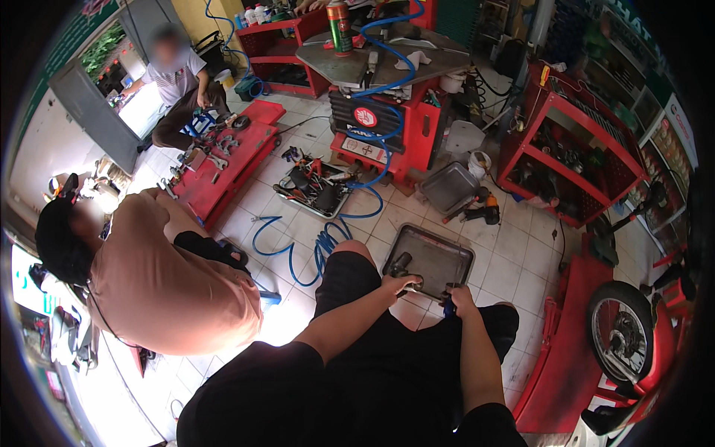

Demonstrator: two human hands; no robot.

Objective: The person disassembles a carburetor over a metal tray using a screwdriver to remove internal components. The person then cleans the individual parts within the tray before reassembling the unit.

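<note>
My left hand [396, 287] is closed on a small metal part [414, 284] over the near left side of a metal tray [467, 259] on the tiles between my legs. My right hand [460, 298] grips a blue tool [449, 306] at the tray's near right corner. A dark cylindrical part [401, 263] lies in the tray, just above my left hand; whether the piece I hold touches it is unclear.
Coiled blue hose [328, 246], a tool tray [338, 208], grey tray [447, 186] and drill [488, 208] lie ahead. Two people [164, 320] [179, 82] sit left by a red lift table [249, 153]. At right are a red cart [566, 104], red platform [551, 357] and wheel [618, 298].
</note>
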